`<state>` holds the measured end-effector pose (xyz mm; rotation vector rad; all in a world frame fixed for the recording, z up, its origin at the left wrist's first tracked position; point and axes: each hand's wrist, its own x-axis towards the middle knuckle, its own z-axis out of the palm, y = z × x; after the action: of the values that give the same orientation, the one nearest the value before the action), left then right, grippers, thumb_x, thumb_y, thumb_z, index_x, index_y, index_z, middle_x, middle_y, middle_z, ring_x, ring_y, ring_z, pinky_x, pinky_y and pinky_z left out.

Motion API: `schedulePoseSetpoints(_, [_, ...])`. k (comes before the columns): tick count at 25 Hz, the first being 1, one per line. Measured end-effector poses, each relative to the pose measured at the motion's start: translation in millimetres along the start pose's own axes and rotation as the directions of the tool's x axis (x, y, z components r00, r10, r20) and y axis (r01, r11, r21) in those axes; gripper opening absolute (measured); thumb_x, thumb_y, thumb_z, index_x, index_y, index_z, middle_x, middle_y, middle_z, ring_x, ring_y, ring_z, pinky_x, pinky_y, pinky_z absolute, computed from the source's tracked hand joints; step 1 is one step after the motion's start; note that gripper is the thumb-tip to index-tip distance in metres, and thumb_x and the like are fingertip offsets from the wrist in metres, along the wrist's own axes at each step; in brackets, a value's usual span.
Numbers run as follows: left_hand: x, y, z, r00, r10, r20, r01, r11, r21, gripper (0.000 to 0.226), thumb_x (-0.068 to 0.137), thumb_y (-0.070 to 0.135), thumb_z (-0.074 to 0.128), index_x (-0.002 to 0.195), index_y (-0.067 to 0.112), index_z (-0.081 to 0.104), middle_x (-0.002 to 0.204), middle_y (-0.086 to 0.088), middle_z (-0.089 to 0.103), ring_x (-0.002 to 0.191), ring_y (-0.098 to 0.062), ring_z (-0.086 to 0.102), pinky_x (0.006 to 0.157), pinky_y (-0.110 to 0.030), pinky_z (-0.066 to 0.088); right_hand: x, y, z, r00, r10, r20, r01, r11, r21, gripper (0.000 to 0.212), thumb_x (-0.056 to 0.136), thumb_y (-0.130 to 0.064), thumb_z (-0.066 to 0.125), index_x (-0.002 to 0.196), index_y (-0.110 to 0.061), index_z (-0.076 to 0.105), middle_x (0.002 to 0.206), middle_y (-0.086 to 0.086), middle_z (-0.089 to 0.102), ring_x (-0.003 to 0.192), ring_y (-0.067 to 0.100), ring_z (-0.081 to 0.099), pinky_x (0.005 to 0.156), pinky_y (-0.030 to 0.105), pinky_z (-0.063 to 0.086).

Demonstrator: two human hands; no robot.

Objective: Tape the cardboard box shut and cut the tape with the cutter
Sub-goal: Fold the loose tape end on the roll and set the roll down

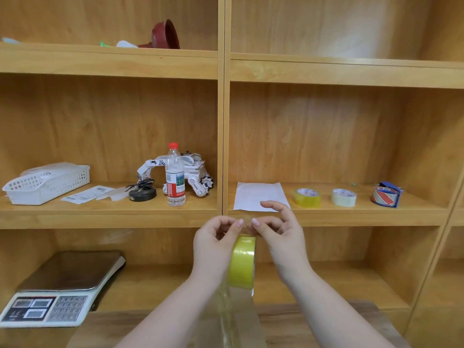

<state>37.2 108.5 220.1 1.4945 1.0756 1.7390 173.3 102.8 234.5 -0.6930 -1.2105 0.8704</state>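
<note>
I hold a yellow tape roll point(242, 262) upright at the centre, above the cardboard box point(251, 322) at the bottom edge. My left hand point(214, 244) pinches the roll's top from the left, and my right hand point(282, 234) pinches it from the right. Both thumbs meet at the roll's upper rim. A clear strip of tape point(226, 315) runs from the roll down onto the box. On the right of the middle shelf stands a blue tape dispenser point(386, 194) holding a red-and-white roll. I see no separate cutter.
Wooden shelves fill the view. The middle shelf holds a white basket point(45, 183), a water bottle point(175, 175), a white toy robot point(193, 172), a white sheet point(259, 195) and two more tape rolls point(306, 197) point(343, 197). A weighing scale point(57, 287) sits lower left.
</note>
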Motion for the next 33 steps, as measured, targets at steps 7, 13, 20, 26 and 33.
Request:
schedulePoseSetpoints(7, [0.8,-3.3,2.4,1.000,-0.003,-0.010,0.002,0.992,-0.124,0.029,0.080,0.015,0.076,0.101,0.025,0.059,0.070,-0.023,0.065,0.062,-0.026,0.054,0.064,-0.036,0.043,5.7,2.6,-1.6,0.999,-0.022,0.028,0.022,1.000,-0.007,0.018,0.079,0.008,0.066,0.086,-0.008,0.061,0.068,0.015,0.069,0.063,0.029,0.069,0.066,0.034,0.058])
schedulePoseSetpoints(13, [8.0,1.1,-9.6,0.992,0.085,0.093,-0.083,0.996,-0.023,0.029,0.080,0.018,0.077,0.096,0.034,0.061,0.073,-0.010,0.074,0.075,-0.045,0.060,0.070,-0.053,0.049,14.8,0.5,-5.9,0.992,-0.041,0.117,0.053,0.994,-0.100,0.022,0.078,0.007,0.068,0.080,-0.014,0.073,0.067,0.006,0.072,0.063,0.026,0.070,0.066,0.030,0.056])
schedulePoseSetpoints(20, [12.4,1.6,-11.6,0.987,0.013,0.160,-0.012,1.000,-0.006,0.030,0.077,0.015,0.079,0.091,0.037,0.063,0.078,-0.003,0.079,0.085,-0.039,0.069,0.088,-0.061,0.049,17.3,1.4,-8.1,0.992,-0.018,0.126,0.034,0.992,-0.122,0.018,0.077,0.006,0.069,0.081,-0.012,0.073,0.066,0.006,0.074,0.063,0.024,0.071,0.064,0.024,0.056])
schedulePoseSetpoints(26, [15.5,4.0,-9.9,0.989,0.015,0.150,-0.022,0.999,0.049,0.023,0.077,0.011,0.078,0.086,0.031,0.074,0.080,0.010,0.079,0.084,-0.007,0.073,0.090,-0.041,0.055,17.9,2.6,-12.7,0.998,-0.018,0.067,0.036,0.963,-0.268,0.020,0.074,-0.002,0.075,0.078,-0.021,0.074,0.075,0.001,0.077,0.075,0.016,0.073,0.067,0.018,0.054])
schedulePoseSetpoints(33, [19.0,0.4,-5.4,0.992,-0.005,0.123,-0.019,0.981,0.191,0.018,0.077,0.015,0.078,0.079,0.032,0.074,0.075,0.017,0.076,0.080,0.005,0.071,0.073,-0.012,0.051,23.8,11.2,-15.2,0.996,-0.041,0.082,0.077,0.853,-0.517,0.014,0.079,-0.014,0.073,0.078,-0.028,0.073,0.078,-0.011,0.073,0.079,-0.001,0.065,0.068,0.009,0.047])
